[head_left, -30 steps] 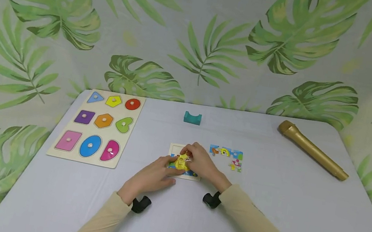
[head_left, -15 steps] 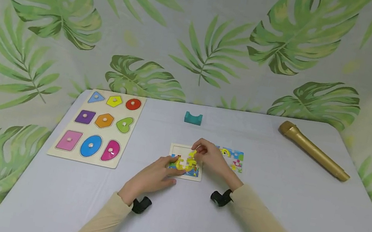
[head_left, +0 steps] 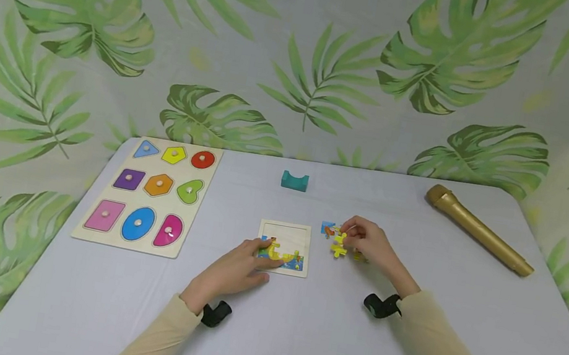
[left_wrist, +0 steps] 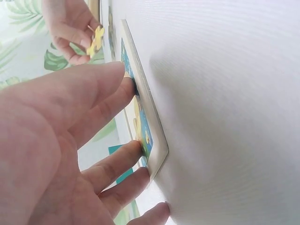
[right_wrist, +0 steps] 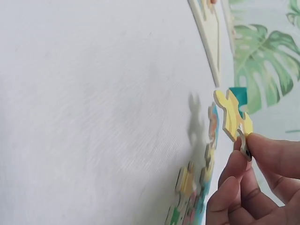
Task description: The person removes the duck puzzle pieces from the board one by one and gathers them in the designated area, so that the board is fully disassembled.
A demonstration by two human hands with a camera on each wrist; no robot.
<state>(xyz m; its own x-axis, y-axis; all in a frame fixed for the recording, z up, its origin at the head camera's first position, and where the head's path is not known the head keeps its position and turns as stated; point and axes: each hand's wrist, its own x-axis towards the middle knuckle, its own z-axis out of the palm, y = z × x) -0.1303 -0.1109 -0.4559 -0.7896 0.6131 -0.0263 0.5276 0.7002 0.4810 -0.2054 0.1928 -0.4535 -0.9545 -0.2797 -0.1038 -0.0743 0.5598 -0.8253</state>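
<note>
My left hand (head_left: 232, 266) lies with extended fingers over the lower left of a small wooden jigsaw tray (head_left: 287, 226). In the left wrist view its fingertips touch the picture and the near rim of the tray (left_wrist: 158, 136). Blue and yellow pieces fill the tray's lower part, while the bare base shows above them. To the right, my right hand (head_left: 374, 248) pinches a yellow jigsaw piece (head_left: 338, 249) between thumb and fingers. The right wrist view shows this piece (right_wrist: 228, 115) held up off the table. Below it lie several loose jigsaw pieces (head_left: 328, 228), partly hidden by the hand.
A shape board (head_left: 135, 193) with coloured knobbed pieces lies at the left. Near the back edge stands a teal notched block (head_left: 294, 182). A gold microphone (head_left: 479, 229) lies at the back right. Leaf-patterned cloth (head_left: 312, 81) hangs behind the white table (head_left: 269, 338).
My right hand has lifted the yellow jigsaw piece out of the tray and carried it right, over the loose pieces. More bare base shows in the tray. My left hand has stayed put.
</note>
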